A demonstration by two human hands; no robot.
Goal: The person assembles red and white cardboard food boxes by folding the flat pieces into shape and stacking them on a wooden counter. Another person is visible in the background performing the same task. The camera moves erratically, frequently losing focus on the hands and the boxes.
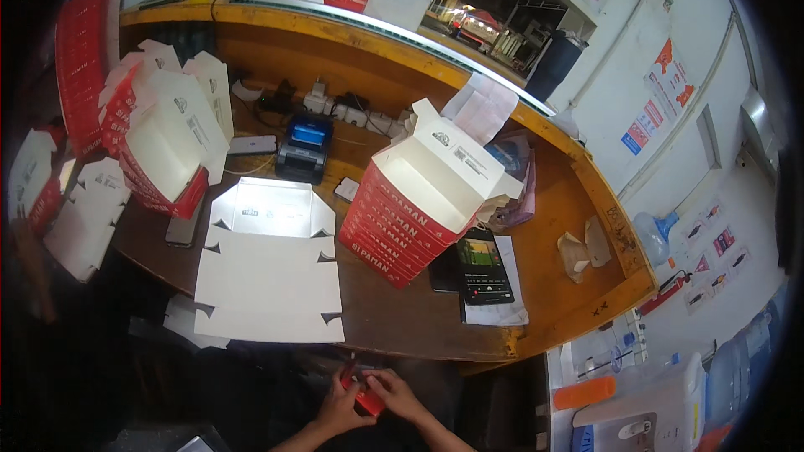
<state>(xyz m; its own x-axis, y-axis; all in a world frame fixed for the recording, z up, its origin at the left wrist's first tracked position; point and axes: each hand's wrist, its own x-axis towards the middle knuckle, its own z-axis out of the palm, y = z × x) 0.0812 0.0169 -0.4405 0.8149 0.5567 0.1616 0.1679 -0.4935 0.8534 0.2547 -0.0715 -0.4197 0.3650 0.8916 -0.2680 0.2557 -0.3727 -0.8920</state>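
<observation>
Below the table's front edge, my left hand [339, 412] is wrapped round a small red pack [368, 402]. My right hand [400, 396] meets it from the other side, with its thumb and fingers closed at the pack's top. What the fingers pinch there is too small to make out. On the table just beyond my hands lies an unfolded white box blank [270, 289] with slotted sides and a raised far flap. To its right stands a tall nested stack of open red-and-white cardboard boxes [394, 222].
More nested boxes [155, 163] stand at the left, beside another flat blank [88, 218]. A card terminal [303, 151] and a phone [251, 145] lie at the back. A lit tablet or phone [486, 272] rests on papers at the right. A wooden ledge [611, 234] borders the table.
</observation>
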